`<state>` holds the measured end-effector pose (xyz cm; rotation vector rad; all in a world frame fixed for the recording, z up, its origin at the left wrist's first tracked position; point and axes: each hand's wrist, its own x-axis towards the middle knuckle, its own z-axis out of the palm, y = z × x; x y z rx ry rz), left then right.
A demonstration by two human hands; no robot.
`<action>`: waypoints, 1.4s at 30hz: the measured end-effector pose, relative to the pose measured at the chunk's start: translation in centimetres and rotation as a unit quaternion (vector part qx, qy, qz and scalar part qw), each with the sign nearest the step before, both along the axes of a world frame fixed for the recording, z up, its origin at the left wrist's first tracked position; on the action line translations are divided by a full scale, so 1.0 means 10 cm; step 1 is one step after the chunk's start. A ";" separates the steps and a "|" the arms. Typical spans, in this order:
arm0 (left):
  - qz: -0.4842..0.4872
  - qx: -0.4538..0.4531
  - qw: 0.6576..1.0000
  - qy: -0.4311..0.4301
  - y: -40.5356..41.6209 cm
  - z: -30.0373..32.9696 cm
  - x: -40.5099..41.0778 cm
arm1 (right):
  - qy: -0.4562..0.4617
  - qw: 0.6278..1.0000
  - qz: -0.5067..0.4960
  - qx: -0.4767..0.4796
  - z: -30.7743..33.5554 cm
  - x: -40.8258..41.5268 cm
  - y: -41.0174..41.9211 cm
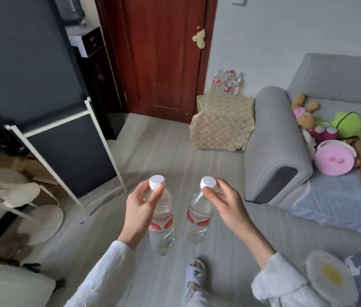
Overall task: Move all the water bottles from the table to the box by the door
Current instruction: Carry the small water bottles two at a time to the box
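My left hand [140, 209] grips a clear water bottle [161, 229] by its neck, just under the white cap. My right hand [226, 202] pinches a second clear water bottle [197, 220] at its white cap. Both bottles have red and white labels and hang upright over the floor in front of me. Ahead, beside the brown door [164, 56], stands a box wrapped in patterned brown paper [221, 122]. Several water bottles [227, 82] stick up from the back of it.
A grey sofa [279, 151] with plush toys lies to the right of the box. A white-framed black board [70, 149] leans at the left before a dark cabinet. My slippered foot [195, 275] stands on the pale striped floor [164, 156], which runs on toward the box.
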<state>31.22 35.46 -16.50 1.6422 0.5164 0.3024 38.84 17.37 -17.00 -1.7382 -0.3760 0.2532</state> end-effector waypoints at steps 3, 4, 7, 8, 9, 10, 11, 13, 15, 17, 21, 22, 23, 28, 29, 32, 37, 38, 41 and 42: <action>-0.005 0.002 1.000 -0.001 0.08 0.01 0.62 | -0.002 1.000 0.001 0.005 -0.01 0.62 0.06; -0.004 0.003 1.000 -0.004 0.10 0.01 0.84 | -0.005 1.000 0.004 0.006 0.00 0.85 0.07; -0.003 0.012 1.000 -0.007 0.14 0.05 1.52 | -0.009 1.000 0.010 0.003 0.04 1.52 0.09; -0.005 0.013 1.000 -0.008 0.14 0.07 1.74 | -0.013 1.000 0.011 0.000 0.06 1.74 0.09; -0.008 0.013 1.000 -0.009 0.15 0.09 1.95 | -0.016 1.000 0.013 -0.001 0.09 1.96 0.10; -0.010 0.011 1.000 -0.012 0.16 0.11 2.15 | -0.019 1.000 0.014 -0.003 0.12 2.18 0.11; -0.010 0.009 1.000 -0.015 0.17 0.12 2.35 | -0.023 1.000 0.015 -0.004 0.15 2.38 0.12; -0.009 0.005 1.000 -0.017 0.19 0.14 2.73 | -0.029 0.999 0.015 -0.008 0.19 2.75 0.14; -0.010 0.001 1.000 -0.017 0.20 0.13 3.09 | -0.028 0.999 0.011 -0.015 0.18 3.10 0.16; -0.015 -0.009 1.000 -0.017 0.22 0.11 3.46 | -0.024 1.000 0.002 -0.018 0.16 3.46 0.18; -0.027 -0.016 0.999 -0.013 0.32 0.00 4.22 | -0.018 1.000 -0.007 -0.024 0.07 4.17 0.27; -0.031 -0.016 0.999 -0.011 0.36 -0.03 4.43 | -0.018 0.999 -0.006 -0.027 0.04 4.35 0.30; -0.035 -0.016 0.999 -0.009 0.41 -0.07 4.63 | -0.017 0.999 -0.006 -0.031 0.01 4.54 0.33; -0.066 -0.018 0.998 -0.004 0.67 -0.15 5.77 | -0.016 0.999 -0.033 -0.038 -0.02 5.53 0.53; -0.073 -0.015 0.997 -0.003 0.72 -0.15 6.00 | -0.014 0.998 -0.040 -0.038 0.00 5.72 0.56; -0.101 0.003 0.995 -0.005 0.82 -0.08 6.67 | -0.015 0.997 -0.067 -0.026 0.06 6.26 0.61; -0.143 0.012 0.990 0.001 0.79 -0.06 7.64 | -0.018 0.993 -0.116 -0.030 0.08 7.09 0.54; -0.148 0.014 0.989 0.003 0.76 -0.07 7.82 | -0.020 0.992 -0.122 -0.034 0.07 7.25 0.51; -0.162 0.022 0.986 0.013 0.61 -0.14 8.34 | -0.021 0.990 -0.133 -0.043 0.00 7.71 0.36; -0.168 0.024 0.985 0.017 0.54 -0.16 8.50 | -0.017 0.989 -0.137 -0.046 -0.03 7.87 0.30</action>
